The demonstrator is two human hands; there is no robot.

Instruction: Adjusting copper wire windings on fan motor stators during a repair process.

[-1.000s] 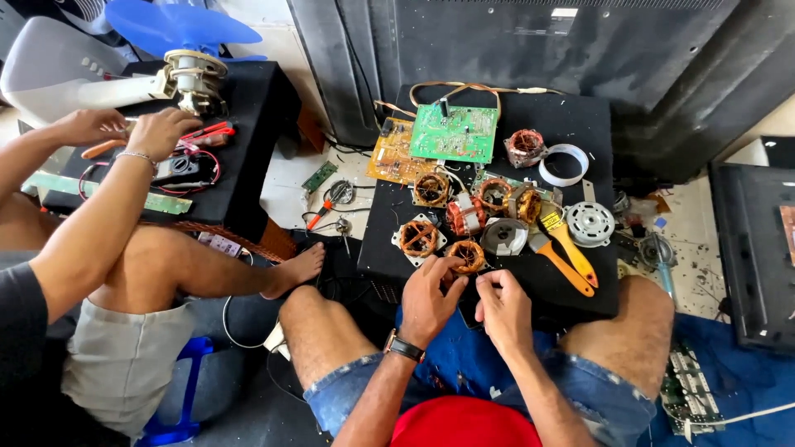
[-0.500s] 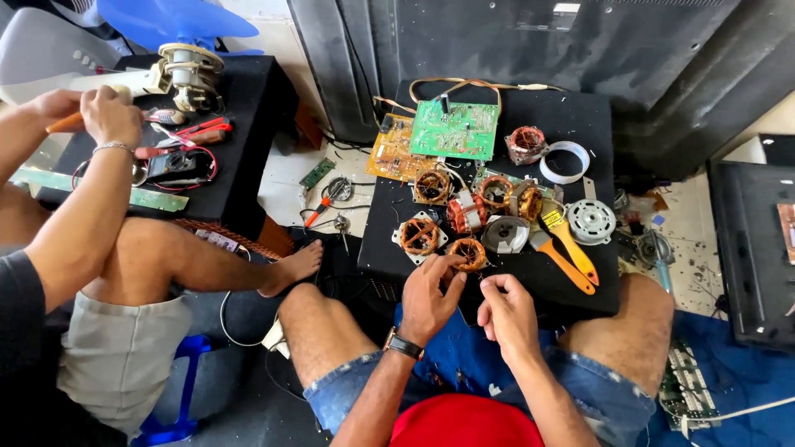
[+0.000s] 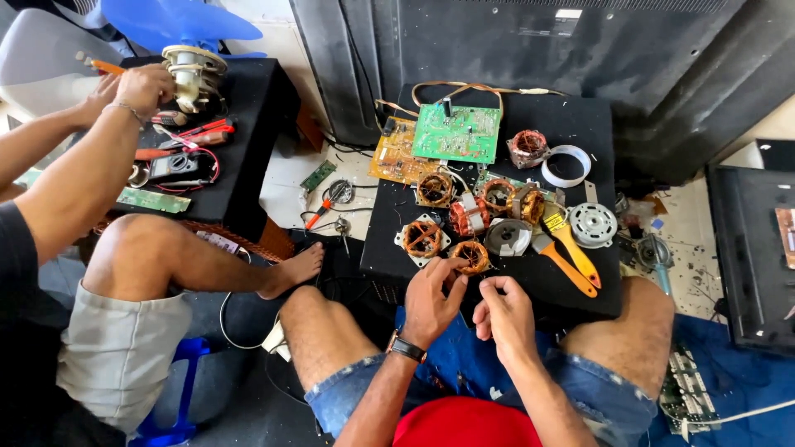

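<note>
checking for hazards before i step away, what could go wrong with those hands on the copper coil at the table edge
The copper coil sits near the front edge of the black table, where the left hand touches it and the right hand pinches near it; a tug might snap fine wire or drag it off. The crowded coils beside it, such as the square-framed coil, could get knocked.

Both my forearms reach forward from the bottom of the view, bare, converging in front of me between my knees. My left hand (image 3: 431,300) sits slightly ahead, palm down, fingers curled and pinched together at the tips, a dark watch strapped at its wrist. My right hand (image 3: 503,317) is just beside it, fingers bent inward, thumb and forefinger nipped close. The two hands nearly touch.
</note>
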